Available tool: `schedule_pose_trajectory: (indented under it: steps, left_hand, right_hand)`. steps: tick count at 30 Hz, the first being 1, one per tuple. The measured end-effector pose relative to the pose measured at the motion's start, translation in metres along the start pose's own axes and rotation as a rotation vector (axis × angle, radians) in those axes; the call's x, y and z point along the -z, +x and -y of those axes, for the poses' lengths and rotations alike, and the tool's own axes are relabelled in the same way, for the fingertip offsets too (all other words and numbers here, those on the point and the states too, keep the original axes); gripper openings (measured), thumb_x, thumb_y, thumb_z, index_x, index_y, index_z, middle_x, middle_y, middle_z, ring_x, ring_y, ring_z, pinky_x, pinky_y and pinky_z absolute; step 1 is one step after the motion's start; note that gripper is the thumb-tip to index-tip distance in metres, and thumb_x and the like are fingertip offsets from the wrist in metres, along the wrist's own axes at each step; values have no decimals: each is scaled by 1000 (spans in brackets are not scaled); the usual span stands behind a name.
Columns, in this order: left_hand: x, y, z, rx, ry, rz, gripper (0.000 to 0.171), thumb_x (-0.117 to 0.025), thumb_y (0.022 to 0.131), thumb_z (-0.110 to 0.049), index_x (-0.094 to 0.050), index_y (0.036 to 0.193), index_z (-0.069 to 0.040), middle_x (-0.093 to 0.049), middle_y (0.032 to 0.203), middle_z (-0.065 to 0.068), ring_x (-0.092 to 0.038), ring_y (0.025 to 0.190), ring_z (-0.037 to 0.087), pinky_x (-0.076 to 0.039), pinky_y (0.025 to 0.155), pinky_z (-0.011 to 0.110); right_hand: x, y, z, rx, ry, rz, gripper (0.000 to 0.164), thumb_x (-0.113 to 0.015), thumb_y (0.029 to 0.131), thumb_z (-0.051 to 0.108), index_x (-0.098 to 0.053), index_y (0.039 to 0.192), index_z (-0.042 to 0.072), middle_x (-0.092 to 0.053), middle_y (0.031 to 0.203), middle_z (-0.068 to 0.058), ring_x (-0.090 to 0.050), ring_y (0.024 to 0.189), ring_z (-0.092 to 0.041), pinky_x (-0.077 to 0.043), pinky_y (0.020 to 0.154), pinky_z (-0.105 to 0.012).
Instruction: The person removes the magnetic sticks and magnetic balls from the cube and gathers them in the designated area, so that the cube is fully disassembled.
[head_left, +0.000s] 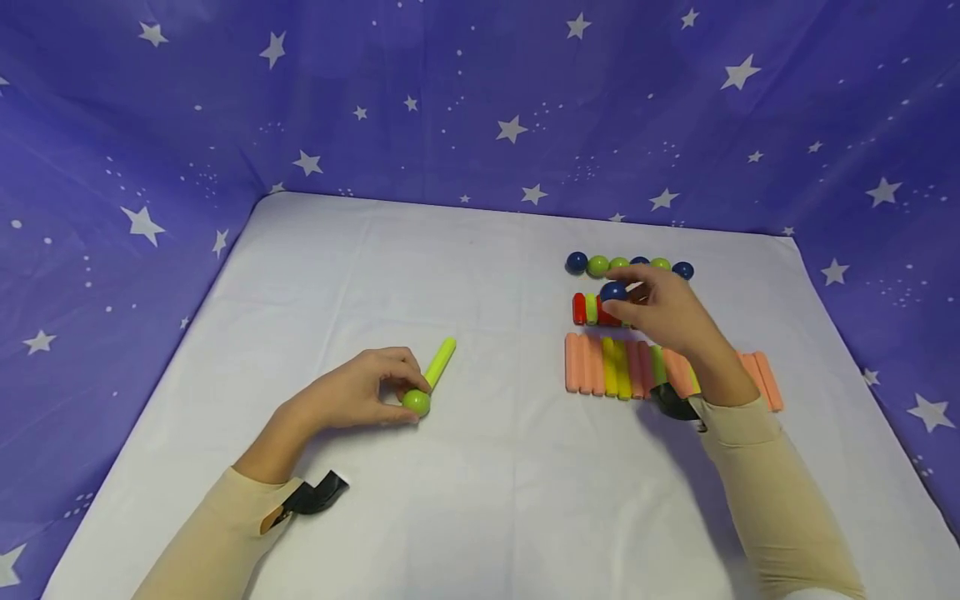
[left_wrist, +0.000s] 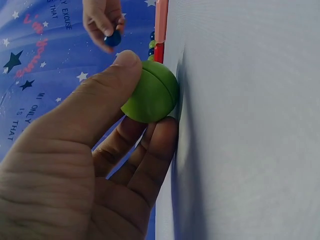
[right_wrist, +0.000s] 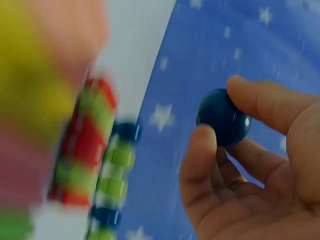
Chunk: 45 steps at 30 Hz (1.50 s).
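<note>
My left hand [head_left: 367,387] pinches a green ball [head_left: 416,403] between thumb and fingers, low over the white cloth. In the left wrist view a seam line runs across this green ball [left_wrist: 152,92]. A yellow-green stick [head_left: 441,362] lies slanted on the cloth just beyond those fingertips. On the right, my right hand [head_left: 663,308] holds a dark blue ball [head_left: 612,292] by thumb and fingertips, raised above the short red and green sticks [head_left: 579,308]. The right wrist view shows this blue ball [right_wrist: 223,117] gripped, and the hand partly hides the rows below in the head view.
A row of blue and green balls [head_left: 597,266] lies at the back right. Nearer, a row of long salmon, yellow and green sticks [head_left: 581,364] runs under the right forearm. A purple star-patterned curtain [head_left: 480,100] stands around the white table [head_left: 465,517].
</note>
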<state>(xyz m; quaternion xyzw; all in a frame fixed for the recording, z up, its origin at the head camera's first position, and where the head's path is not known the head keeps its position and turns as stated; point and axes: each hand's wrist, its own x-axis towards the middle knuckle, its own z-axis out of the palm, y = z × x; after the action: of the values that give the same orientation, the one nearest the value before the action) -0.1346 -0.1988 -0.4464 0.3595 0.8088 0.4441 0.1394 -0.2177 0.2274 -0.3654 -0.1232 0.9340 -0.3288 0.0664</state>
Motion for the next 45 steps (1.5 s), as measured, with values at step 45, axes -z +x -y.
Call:
schedule_pose_trajectory:
  steps: [45]
  left_hand:
    - [1, 1, 3, 40, -24, 4, 30, -84, 79, -18, -73, 106, -17, -59, 102, -8, -61, 87, 9, -53, 77, 28]
  right_hand:
    - [81, 58, -137, -318, -356, 61, 61, -59, 92, 20, -35, 140, -10, -42, 129, -38, -42, 113, -54, -35, 93, -67]
